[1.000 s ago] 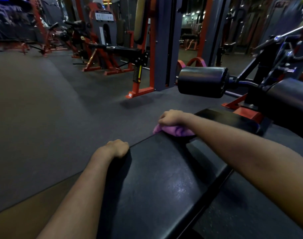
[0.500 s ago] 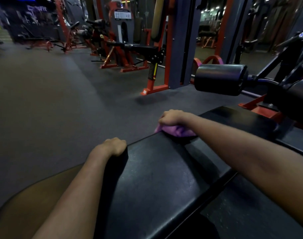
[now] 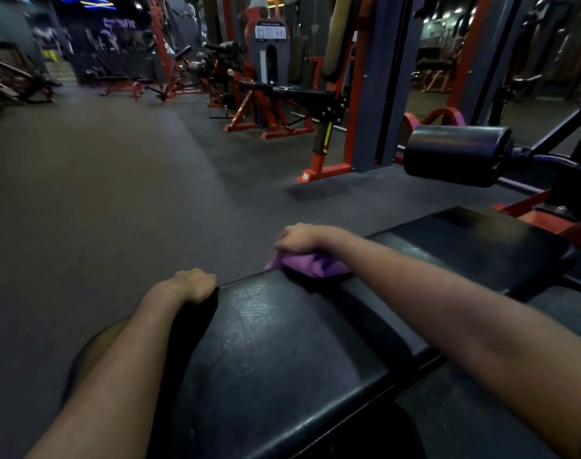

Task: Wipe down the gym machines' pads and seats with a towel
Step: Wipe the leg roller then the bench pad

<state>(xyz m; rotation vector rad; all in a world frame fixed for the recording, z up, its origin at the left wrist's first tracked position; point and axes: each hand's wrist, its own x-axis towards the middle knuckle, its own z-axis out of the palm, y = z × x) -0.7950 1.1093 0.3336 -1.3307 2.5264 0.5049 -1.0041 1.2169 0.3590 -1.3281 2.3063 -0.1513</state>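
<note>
The right hand [image 3: 302, 238] sits on top of the bunched purple towel [image 3: 312, 265]. Its fingers [image 3: 284, 243] are curled down and pressed close together over the cloth, bearing it against the far left corner of the black pad [image 3: 282, 342]. The fingertips are hidden by the towel, so I cannot tell how deep the grip goes. The towel lies directly under this hand, with folds showing out from beneath the palm on both sides, and it overhangs the pad's left edge a little.

The left hand [image 3: 193, 284] is at the pad's left edge, nearer the camera than the towel and well apart from it. Its fingers [image 3: 204, 291] are closed together and hooked over the pad's rim. Only the knuckles show.

Past the pad's far end, a grey machine carries a white placard [image 3: 270, 30] with small diagrams and print too fine to read. Further off to the left of the pad, a purple neon sign [image 3: 118, 24] glows on the wall, too blurred to make out.

A black roller cushion [image 3: 458, 155] hangs beyond the pad to the right. A second flat pad section [image 3: 474, 240] continues past the towel. Grey rubber floor [image 3: 100, 193] spreads out on the pad's left.
</note>
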